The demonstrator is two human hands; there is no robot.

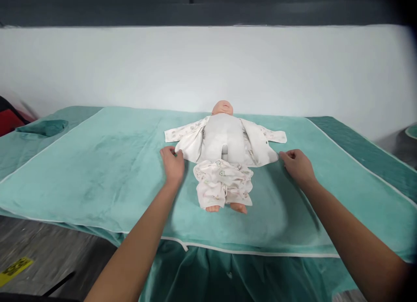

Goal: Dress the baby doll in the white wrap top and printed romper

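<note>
A baby doll [223, 135] lies on its back on the green bed cover, head toward the wall and feet toward me. Its white patterned baby jacket [257, 139] is spread wide at the front, baring the pale torso, with both sleeves stretched outward. Patterned baby pants [224, 180] are bunched around the lower legs, and the feet stick out below. My left hand [173, 163] pinches the lower corner of the jacket's left-side panel. On the other side, my right hand [296, 163] pinches the opposite panel's lower corner between thumb and fingers.
A green velvety cover [97, 172] with white piping drapes over the bed and hangs down at the front. Behind it rises a white wall [208, 67]. A red and black item [11, 119] sits at the far left. A yellow floor label [15, 269] shows at lower left.
</note>
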